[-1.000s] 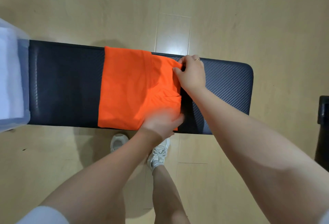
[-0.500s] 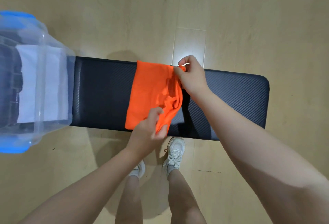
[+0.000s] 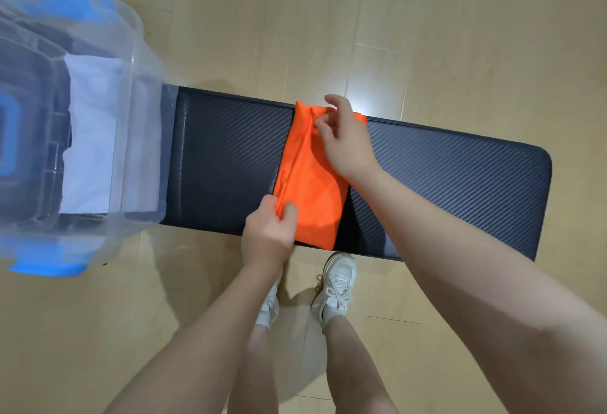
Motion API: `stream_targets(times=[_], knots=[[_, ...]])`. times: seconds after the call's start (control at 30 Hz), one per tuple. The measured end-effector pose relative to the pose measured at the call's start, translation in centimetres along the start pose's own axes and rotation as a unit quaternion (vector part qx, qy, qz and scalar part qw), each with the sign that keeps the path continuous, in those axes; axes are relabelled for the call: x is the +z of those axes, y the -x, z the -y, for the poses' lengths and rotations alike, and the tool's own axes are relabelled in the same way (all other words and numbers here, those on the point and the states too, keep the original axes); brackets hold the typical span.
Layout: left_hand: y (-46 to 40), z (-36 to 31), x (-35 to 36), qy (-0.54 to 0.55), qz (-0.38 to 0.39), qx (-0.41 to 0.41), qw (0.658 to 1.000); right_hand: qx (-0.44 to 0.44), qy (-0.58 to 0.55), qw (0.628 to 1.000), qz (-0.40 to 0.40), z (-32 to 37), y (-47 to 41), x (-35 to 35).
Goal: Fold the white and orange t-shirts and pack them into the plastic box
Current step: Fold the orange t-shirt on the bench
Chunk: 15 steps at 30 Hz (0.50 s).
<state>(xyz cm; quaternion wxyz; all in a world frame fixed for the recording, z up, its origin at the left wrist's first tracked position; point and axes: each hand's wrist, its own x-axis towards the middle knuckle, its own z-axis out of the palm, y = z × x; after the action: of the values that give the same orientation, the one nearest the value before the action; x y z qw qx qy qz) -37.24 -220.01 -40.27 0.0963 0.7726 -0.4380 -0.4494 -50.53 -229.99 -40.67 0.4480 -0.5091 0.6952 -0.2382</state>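
Narrower now, the orange t-shirt [image 3: 312,183] lies with its near-left corner pinched by left hand [image 3: 269,233]; right hand [image 3: 345,141] rests loosely open on top.

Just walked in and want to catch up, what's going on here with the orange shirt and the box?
A person is folding an orange shirt on a dark padded bench. The left hand pinches the near left corner, and the right hand lies on the far end, fingers loose. The shirt is already a narrow strip lying across the bench. A clear plastic box with blue latches sits at the bench's left end with a folded white shirt inside. The orange one is not yet packed.
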Motion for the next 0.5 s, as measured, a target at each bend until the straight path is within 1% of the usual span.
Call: stream_targets(times=[0.07,0.1,0.17,0.2,0.23,0.27,0.3,0.33,0.37,0.4,0.43,0.47,0.5], knots=[[-0.3,-0.4,0.0,-0.081,0.01,0.019,0.996,-0.058,0.061,0.996,0.034,-0.7,1.3,-0.4],[-0.5,-0.5,0.0,-0.106,0.01,0.031,0.994,-0.095,0.125,0.987,0.037,-1.3,2.0,-0.6],[-0.8,-0.7,0.0,-0.124,0.009,0.033,0.992,-0.163,0.281,0.946,0.012,-2.7,3.7,-0.9],[-0.9,-0.7,0.0,-0.137,0.015,0.023,0.99,-0.173,0.332,0.927,0.007,-3.3,4.5,-0.8],[-1.1,-0.6,0.0,-0.171,0.012,0.027,0.985,-0.169,0.359,0.918,0.02,-3.8,5.4,-0.5],[-1.3,-0.4,-0.1,-0.213,-0.002,0.057,0.976,-0.158,0.371,0.914,0.049,-4.3,6.2,-0.1],[-1.5,0.1,0.0,-0.249,-0.041,0.129,0.959,-0.146,0.378,0.91,0.081,-4.8,6.7,0.4],[-1.7,0.4,0.2,-0.277,-0.085,0.211,0.934,-0.134,0.384,0.908,0.104,-5.2,7.0,0.9],[-2.0,0.9,0.5,-0.296,-0.109,0.3,0.9,-0.125,0.387,0.907,0.11,-5.6,7.0,1.3],[-2.5,1.6,0.8,-0.315,-0.116,0.38,0.862,-0.122,0.393,0.906,0.102,-5.7,6.8,1.6],[-2.9,2.2,0.9,-0.327,-0.09,0.423,0.84,-0.126,0.401,0.903,0.086,-5.8,6.5,1.8],[-3.1,2.7,0.9,-0.329,-0.06,0.442,0.833,-0.131,0.41,0.9,0.069,-5.7,6.2,1.9],[-3.3,2.9,0.8,-0.334,-0.022,0.435,0.836,-0.141,0.417,0.896,0.054,-5.6,5.8,2.0]])
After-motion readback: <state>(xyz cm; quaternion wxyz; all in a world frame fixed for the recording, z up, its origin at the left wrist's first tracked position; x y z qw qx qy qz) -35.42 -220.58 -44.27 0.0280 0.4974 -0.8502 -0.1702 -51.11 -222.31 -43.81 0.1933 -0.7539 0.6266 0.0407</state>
